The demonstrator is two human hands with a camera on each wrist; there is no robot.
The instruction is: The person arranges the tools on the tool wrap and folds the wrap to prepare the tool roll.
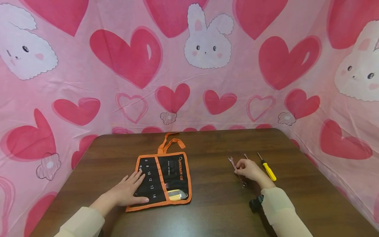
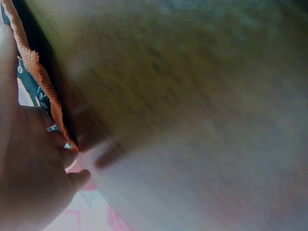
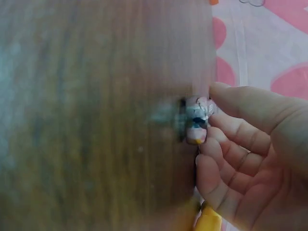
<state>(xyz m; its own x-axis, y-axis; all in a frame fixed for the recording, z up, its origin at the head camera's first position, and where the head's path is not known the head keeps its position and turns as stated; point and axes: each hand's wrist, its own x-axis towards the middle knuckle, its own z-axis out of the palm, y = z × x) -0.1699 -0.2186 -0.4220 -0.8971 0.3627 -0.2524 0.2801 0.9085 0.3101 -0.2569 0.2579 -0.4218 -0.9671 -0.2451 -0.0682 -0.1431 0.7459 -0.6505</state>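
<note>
A black tool roll (image 1: 174,168) with orange edging lies spread on the table, white size numbers printed down its left half. My left hand (image 1: 129,190) rests on its left edge, fingers spread; in the left wrist view, the hand (image 2: 38,163) lies along the orange trim. To the right, a metal combination wrench (image 1: 240,177) lies slantwise, its open end away from me. My right hand (image 1: 249,169) pinches its middle between thumb and fingertips. The right wrist view has the wrench (image 3: 196,120) end-on at the curled fingers. A thin metal tip (image 1: 245,156) pokes out beyond that hand, the rest hidden.
A screwdriver (image 1: 268,170) with a yellow handle lies just right of my right hand. A yellow and grey tool (image 1: 176,195) sits in the roll's pocket. Orange ties (image 1: 171,143) trail toward the table's back edge, and a heart-patterned cloth (image 1: 174,72) hangs behind.
</note>
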